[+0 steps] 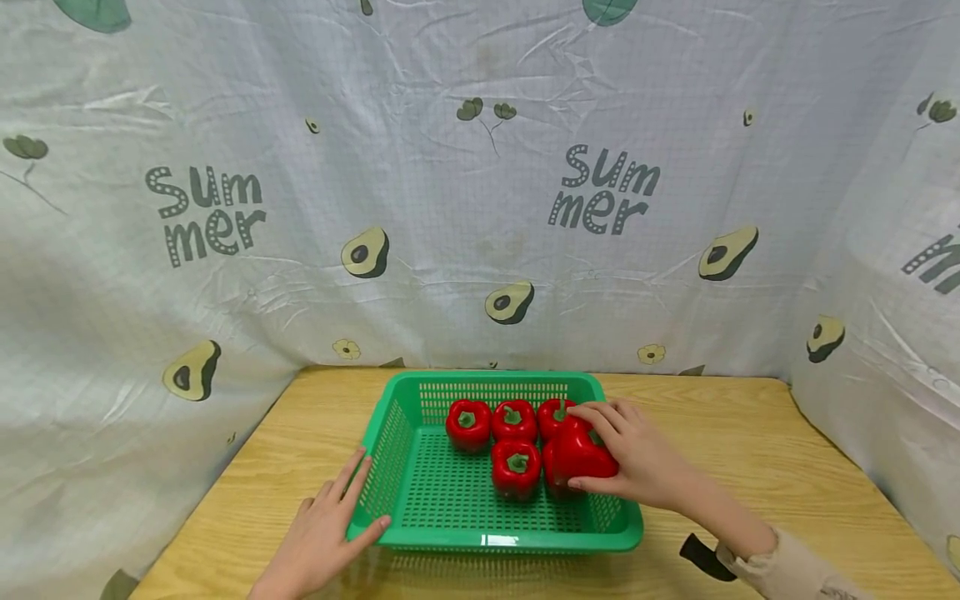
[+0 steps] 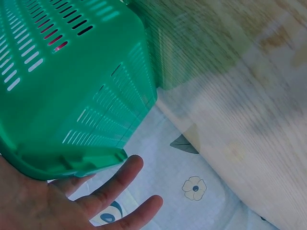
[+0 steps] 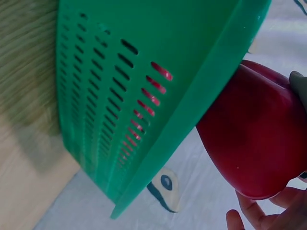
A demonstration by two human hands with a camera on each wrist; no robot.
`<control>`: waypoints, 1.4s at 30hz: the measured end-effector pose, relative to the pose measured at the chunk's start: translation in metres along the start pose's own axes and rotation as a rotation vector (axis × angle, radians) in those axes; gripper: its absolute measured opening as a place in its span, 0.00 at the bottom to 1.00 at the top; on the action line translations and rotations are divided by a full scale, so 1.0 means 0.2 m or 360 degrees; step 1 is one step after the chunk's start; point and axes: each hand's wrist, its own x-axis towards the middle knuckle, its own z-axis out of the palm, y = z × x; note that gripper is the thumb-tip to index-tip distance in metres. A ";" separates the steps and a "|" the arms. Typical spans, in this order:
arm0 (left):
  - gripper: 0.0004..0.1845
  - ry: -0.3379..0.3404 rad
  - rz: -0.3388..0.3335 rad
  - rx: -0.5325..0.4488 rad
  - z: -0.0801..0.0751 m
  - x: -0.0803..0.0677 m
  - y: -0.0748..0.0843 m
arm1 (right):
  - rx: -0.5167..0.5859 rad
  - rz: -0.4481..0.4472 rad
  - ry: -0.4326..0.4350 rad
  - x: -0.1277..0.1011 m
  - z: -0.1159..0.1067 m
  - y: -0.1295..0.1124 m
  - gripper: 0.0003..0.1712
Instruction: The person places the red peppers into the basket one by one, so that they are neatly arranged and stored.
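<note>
Wooden table point(image 1: 750, 467): green basket point(image 1: 450, 508) sits on it, left hand point(image 1: 322, 533) resting flat beside basket.

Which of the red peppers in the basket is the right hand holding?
The right hand grips the pepper at the right end of the front row, raised and tilted. The others stand upright, untouched, stems up.

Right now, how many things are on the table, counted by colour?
Red peppers: 5, four lying in the basket and one held by the right hand
Green basket: 1, with the left hand on its near corner
Total: 6
</note>
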 end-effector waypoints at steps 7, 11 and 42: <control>0.40 -0.0011 -0.0002 -0.0011 -0.01 0.00 0.00 | -0.0003 -0.0001 -0.0077 0.05 0.00 -0.05 0.43; 0.40 0.0000 -0.0002 -0.0011 -0.01 0.00 0.00 | -0.0028 -0.0044 -0.0132 0.09 0.01 -0.08 0.43; 0.41 -0.0015 -0.0003 -0.0039 0.01 0.01 0.00 | -0.0175 -0.0319 -0.0320 0.44 0.16 -0.31 0.26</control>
